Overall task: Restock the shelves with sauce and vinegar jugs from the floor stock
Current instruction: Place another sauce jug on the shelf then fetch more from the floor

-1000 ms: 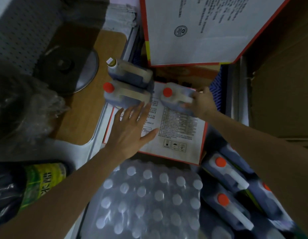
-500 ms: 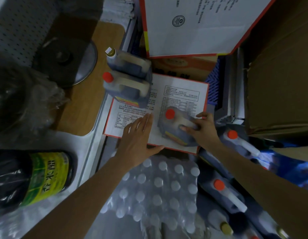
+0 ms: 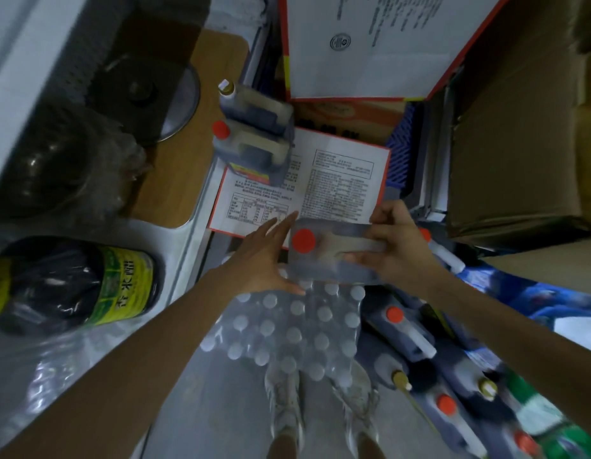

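Held jug: a dark sauce jug with a red screw cap and a pale moulded handle (image 3: 324, 263), seen from above with cap and handle facing the camera; its outline is blurred.
Position: carried by its handle over the near edge of a flat white cardboard carton with a red border and black print (image 3: 340, 180) and the far edge of a clear shrink-wrapped pack of small white-capped bottles (image 3: 297, 326).
Right hand: the right hand (image 3: 398, 250) is at the handle end of the held jug, its fingers (image 3: 380, 230) clenched round the pale handle.
Left hand: the left hand (image 3: 264, 256) is just beside the cap end, fingers straight, together and released; whether it touches the jug wall cannot be told.
Standing jugs: two dark jugs stand on the carton's far left corner, touching each other, the nearer with a red cap (image 3: 251, 154), the farther with a gold-and-white cap (image 3: 254, 107).
Floor stock: more dark jugs with red or gold caps (image 3: 410, 336) are packed close together right of the bottle pack, under the right forearm.
Far side: a larger white box with red edges (image 3: 363, 54) lies beyond the carton.
Right side: brown cardboard boxes (image 3: 512, 144).
Left side: a wooden shelf board (image 3: 178, 180) bears a round metal lid (image 3: 148, 94); nearer is a large dark bottle with a yellow-green label in clear wrap (image 3: 72, 286).
Bottom: a pair of pale shoes (image 3: 284, 405) on the grey floor.
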